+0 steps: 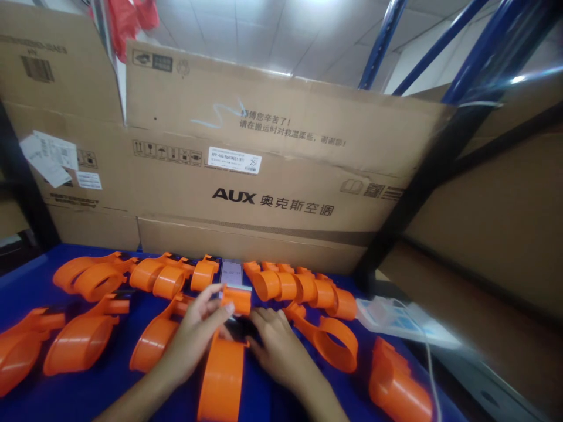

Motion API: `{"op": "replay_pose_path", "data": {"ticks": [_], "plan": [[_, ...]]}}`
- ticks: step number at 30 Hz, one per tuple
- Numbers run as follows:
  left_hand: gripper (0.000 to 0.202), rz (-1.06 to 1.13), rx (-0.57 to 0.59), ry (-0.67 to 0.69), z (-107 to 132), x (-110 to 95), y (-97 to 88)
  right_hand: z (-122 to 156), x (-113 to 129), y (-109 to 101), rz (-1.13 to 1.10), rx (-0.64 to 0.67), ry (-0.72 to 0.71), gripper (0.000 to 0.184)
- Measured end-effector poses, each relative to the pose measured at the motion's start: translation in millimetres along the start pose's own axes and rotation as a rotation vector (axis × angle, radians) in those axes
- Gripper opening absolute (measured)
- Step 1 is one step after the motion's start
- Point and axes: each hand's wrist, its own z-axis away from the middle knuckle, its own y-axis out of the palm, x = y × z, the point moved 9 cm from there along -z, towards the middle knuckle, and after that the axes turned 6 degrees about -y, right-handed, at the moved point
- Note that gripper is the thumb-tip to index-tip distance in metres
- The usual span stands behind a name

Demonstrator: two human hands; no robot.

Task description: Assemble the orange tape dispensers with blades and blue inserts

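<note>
Orange looped plastic piece [222, 378] was over the blue table [121, 346]. At right, 1 clear package [385, 316] showed pale-blue contents, too blurred to name. The piece's long axis ran away from the wearer, its loop pointing back, nearer than the grip. Left hand [202, 319] pinched its head; whether right hand [276, 343] was gripping, I could not tell.

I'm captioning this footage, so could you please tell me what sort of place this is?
Probably a work area in a workshop or warehouse: many similar orange parts lie across a blue work surface, printed cardboard stands behind it, and blue metal struts rise at upper right.
</note>
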Motion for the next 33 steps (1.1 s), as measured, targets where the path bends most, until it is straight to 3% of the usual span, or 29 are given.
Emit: {"op": "replay_pose_path", "data": {"ticks": [3,8,11,18,22,33], "plan": [[0.060,-0.019,0.004,0.001,-0.5,0.6,-1.0,-0.2,1.2,-14.2,-0.115,-0.063,-0.018,0.024],[0.060,-0.036,0.035,-0.004,0.4,0.6,2.5,8.9,-7.2,-53.3,-0.300,-0.439,-0.009,0.018],[0.060,-0.047,0.053,-0.008,1.6,3.5,5.6,14.8,-5.1,-58.6,-0.339,-0.543,-0.033,0.019],[0.061,-0.051,0.084,-0.012,3.9,2.1,12.6,22.3,18.5,-64.5,-0.244,-0.638,-0.134,0.045],[0.063,-0.089,0.078,0.006,5.2,-0.4,14.1,26.8,26.4,-74.2,-0.137,-0.721,-0.181,0.030],[0.052,-0.155,0.157,0.011,8.1,9.8,24.4,20.9,43.0,-55.2,-0.065,-0.562,-0.366,0.039]]}}
